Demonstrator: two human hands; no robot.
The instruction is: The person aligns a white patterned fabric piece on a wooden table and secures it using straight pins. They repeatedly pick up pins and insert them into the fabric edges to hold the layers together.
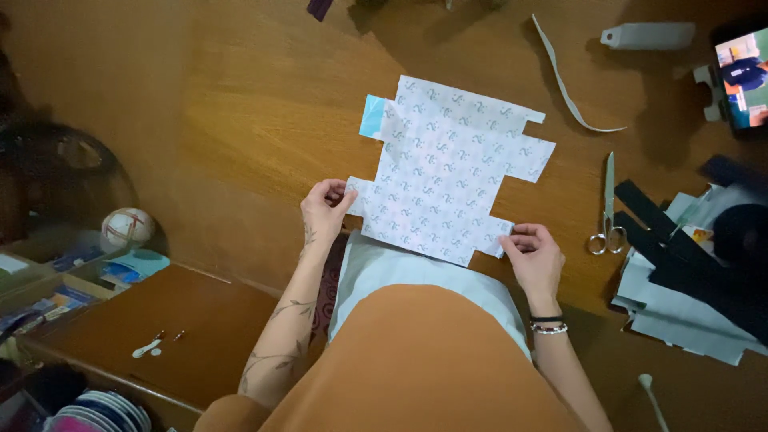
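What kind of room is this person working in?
Probably a home craft or sewing corner. On the wooden table lie scissors, a stack of cut blue and dark sheets and a trimmed strip. Both the left hand and the right hand pinch a notched patterned sheet.

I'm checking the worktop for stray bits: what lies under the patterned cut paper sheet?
The white patterned notched paper sheet lies flat on the brown wooden table. A light blue piece peeks out at its upper left corner. Anything else beneath is covered.
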